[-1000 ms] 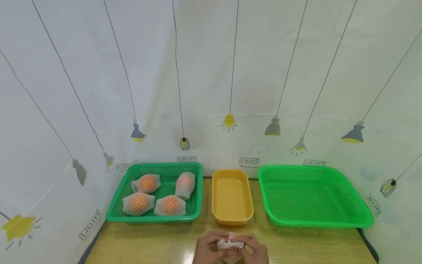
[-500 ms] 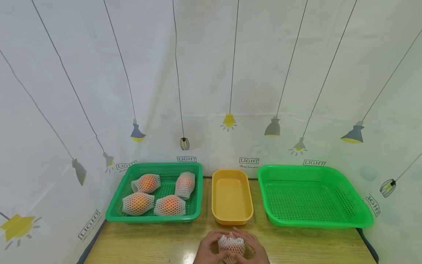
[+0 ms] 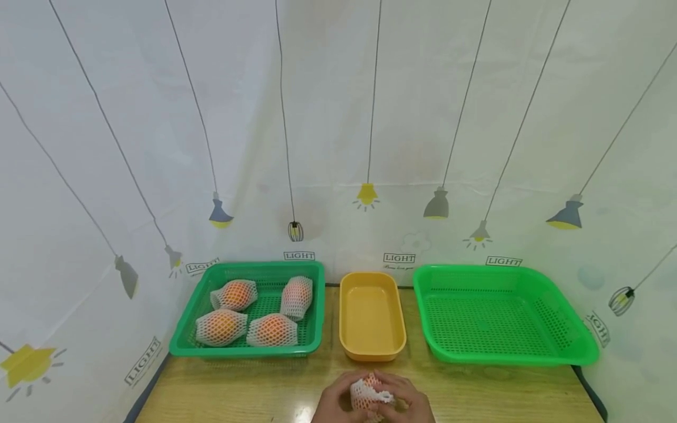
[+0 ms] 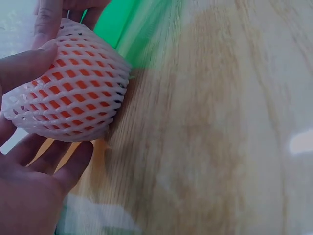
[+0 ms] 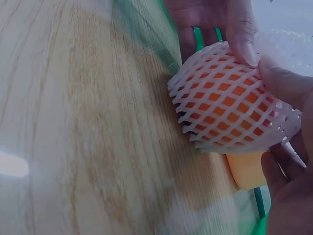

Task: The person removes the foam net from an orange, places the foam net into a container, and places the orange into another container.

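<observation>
Lamp-printed sheeting [image 3: 338, 117] backs a wood-grained table [image 3: 238, 390]. Just before a smooth yellow tray [image 3: 372, 317], the left hand [image 3: 335, 402] and right hand [image 3: 408, 402] curl fingers round an orange fruit [image 4: 66, 100] in diamond-meshed foam netting [image 5: 222, 100]; left of the tray stands a perforated green basket [image 3: 245, 352].

The left hand [image 3: 333, 403] and the right hand [image 3: 415, 405] are held close together, low in the head view, palms turned toward each other. The fingers of both are bent forward and inward; the left thumb [image 4: 24, 68] and right thumb [image 5: 288, 87] are brought just beside each other at their tips.
</observation>
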`<state>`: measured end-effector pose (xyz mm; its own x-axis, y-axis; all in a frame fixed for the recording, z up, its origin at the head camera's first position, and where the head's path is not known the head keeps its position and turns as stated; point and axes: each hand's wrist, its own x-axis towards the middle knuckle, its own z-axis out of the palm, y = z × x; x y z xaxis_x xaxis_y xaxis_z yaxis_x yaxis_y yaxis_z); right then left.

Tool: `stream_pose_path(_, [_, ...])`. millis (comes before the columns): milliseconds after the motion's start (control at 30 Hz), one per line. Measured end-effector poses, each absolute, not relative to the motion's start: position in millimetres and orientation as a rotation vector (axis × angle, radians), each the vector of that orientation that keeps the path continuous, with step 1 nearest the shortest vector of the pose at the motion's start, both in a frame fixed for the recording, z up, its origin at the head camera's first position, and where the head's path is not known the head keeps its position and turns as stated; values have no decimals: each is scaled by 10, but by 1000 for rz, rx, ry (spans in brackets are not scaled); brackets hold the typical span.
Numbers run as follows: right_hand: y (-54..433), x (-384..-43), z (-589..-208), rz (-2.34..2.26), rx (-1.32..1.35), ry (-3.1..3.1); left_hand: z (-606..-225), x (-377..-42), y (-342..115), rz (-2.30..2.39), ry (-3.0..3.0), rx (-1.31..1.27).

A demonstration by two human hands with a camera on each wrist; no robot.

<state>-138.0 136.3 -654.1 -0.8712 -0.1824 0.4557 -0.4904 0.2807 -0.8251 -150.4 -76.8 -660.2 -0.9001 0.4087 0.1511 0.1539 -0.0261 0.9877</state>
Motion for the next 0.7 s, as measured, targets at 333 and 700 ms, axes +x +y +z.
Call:
stream_pose_path(333, [1394,-1400,-6545,1610,752,-2202,-6571,-1490,-760,2174,1933,508])
stream_pose_path(700, [1330,-1430,-6537,1545,851,-2075,-6524,-1455,-723,2222,1997,477])
